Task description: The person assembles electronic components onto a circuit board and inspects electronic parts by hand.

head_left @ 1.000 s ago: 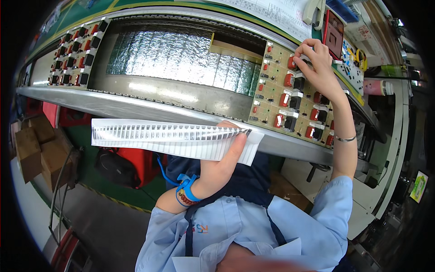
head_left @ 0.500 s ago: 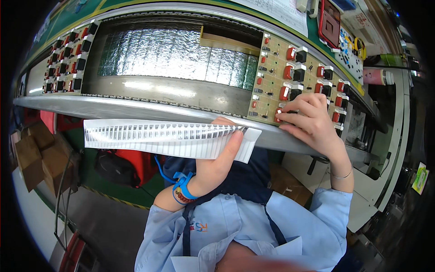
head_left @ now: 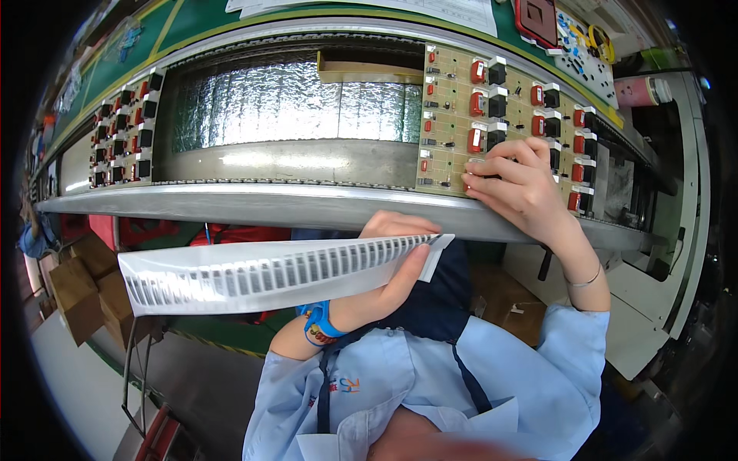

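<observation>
A long silver metal conveyor spans the view. At its right end lies a tan rectangular circuit board, set with red and black block-shaped components. In front of the conveyor's near rail, a curved white sheet of black-and-white striped labels stretches leftward, its right end clamped between the thumb and fingers of the left hand. The hands are well apart. The right hand reaches over the board, fingertips together at a mostly hidden red component near its front edge; whether they grip it, I cannot tell. A blue band circles the left wrist, a thin silver bracelet the right.
</observation>
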Demonstrator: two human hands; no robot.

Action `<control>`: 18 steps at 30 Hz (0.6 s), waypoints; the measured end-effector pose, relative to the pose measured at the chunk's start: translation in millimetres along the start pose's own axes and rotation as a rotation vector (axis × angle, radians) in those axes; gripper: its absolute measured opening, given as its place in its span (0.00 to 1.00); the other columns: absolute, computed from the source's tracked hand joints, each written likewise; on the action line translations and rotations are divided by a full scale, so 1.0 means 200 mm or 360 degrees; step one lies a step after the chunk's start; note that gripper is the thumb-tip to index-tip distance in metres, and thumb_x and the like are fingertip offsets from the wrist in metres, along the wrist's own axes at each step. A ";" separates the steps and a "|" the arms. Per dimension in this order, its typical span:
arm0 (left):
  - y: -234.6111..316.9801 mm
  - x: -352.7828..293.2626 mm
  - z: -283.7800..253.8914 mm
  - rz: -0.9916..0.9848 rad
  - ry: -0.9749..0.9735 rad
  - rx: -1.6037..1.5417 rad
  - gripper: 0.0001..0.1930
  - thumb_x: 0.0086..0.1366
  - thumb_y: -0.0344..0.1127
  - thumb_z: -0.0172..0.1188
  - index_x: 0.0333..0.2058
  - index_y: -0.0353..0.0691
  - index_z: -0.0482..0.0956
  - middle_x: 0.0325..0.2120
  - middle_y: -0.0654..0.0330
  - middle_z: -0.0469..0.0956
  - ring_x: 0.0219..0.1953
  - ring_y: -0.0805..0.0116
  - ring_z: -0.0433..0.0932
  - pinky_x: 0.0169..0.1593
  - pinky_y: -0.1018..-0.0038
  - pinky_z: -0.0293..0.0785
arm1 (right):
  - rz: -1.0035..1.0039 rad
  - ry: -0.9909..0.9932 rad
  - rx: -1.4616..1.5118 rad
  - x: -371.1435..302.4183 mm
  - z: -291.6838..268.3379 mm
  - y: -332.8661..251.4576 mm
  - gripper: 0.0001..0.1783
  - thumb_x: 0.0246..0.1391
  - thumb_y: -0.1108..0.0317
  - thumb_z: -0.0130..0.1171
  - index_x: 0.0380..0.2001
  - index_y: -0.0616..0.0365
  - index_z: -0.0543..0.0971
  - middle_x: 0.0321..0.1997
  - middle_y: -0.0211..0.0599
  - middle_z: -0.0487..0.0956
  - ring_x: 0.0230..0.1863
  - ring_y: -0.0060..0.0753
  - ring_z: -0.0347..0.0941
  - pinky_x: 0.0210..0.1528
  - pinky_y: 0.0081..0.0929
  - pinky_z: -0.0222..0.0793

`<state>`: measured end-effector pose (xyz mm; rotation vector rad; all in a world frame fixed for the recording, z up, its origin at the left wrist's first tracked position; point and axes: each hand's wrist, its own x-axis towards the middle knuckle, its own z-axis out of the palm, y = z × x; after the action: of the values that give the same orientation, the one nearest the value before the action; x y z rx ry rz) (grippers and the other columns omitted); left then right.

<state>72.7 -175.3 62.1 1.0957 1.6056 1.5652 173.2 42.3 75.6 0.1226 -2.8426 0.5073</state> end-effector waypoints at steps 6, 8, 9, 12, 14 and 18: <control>0.04 0.06 0.05 0.0089 -0.0201 0.0712 0.08 0.58 0.28 0.48 0.36 0.37 0.73 0.51 0.55 0.69 0.54 0.57 0.61 0.55 0.67 0.54 | 0.0267 0.0217 -0.0023 -0.08 -0.15 0.02 0.13 0.42 0.71 0.60 0.36 0.53 0.78 0.38 0.26 0.76 0.40 0.30 0.68 0.46 0.27 0.54; 0.04 0.08 0.06 0.0126 -0.0250 0.0851 0.08 0.57 0.29 0.49 0.35 0.38 0.73 0.52 0.55 0.68 0.56 0.57 0.60 0.56 0.66 0.51 | 0.0506 0.0409 -0.0066 -0.18 -0.20 0.10 0.13 0.45 0.73 0.57 0.38 0.55 0.78 0.39 0.29 0.76 0.40 0.29 0.68 0.46 0.25 0.56; 0.02 0.09 0.08 0.0121 -0.0263 0.0862 0.08 0.57 0.30 0.50 0.35 0.39 0.73 0.53 0.56 0.67 0.57 0.57 0.59 0.56 0.65 0.49 | 0.0649 0.0506 -0.0053 -0.24 -0.21 0.16 0.12 0.47 0.74 0.55 0.38 0.57 0.77 0.38 0.31 0.76 0.39 0.28 0.68 0.46 0.23 0.58; 0.02 0.11 0.09 0.0115 -0.0273 0.0865 0.07 0.56 0.30 0.50 0.34 0.39 0.73 0.53 0.56 0.67 0.56 0.57 0.60 0.56 0.65 0.48 | 0.1191 0.0833 0.0392 -0.45 -0.22 0.33 0.10 0.55 0.71 0.50 0.39 0.60 0.76 0.37 0.31 0.76 0.41 0.20 0.69 0.46 0.17 0.60; 0.02 0.10 0.08 0.0107 -0.0268 0.0859 0.07 0.56 0.30 0.49 0.33 0.39 0.73 0.53 0.56 0.68 0.55 0.57 0.61 0.56 0.66 0.48 | 0.1386 0.0950 0.0471 -0.57 -0.22 0.42 0.11 0.57 0.69 0.48 0.41 0.61 0.76 0.40 0.30 0.76 0.43 0.18 0.69 0.47 0.15 0.60; 0.01 0.07 0.08 0.0166 -0.0123 0.1107 0.07 0.52 0.32 0.55 0.31 0.41 0.72 0.50 0.56 0.70 0.52 0.59 0.66 0.52 0.68 0.53 | 0.1606 0.1033 0.0471 -0.83 -0.18 0.61 0.14 0.59 0.66 0.46 0.42 0.62 0.75 0.41 0.33 0.76 0.45 0.20 0.69 0.48 0.18 0.61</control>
<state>80.4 -154.8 64.1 1.5880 2.1321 1.0082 327.1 175.8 24.8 -1.2217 -1.9877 0.9226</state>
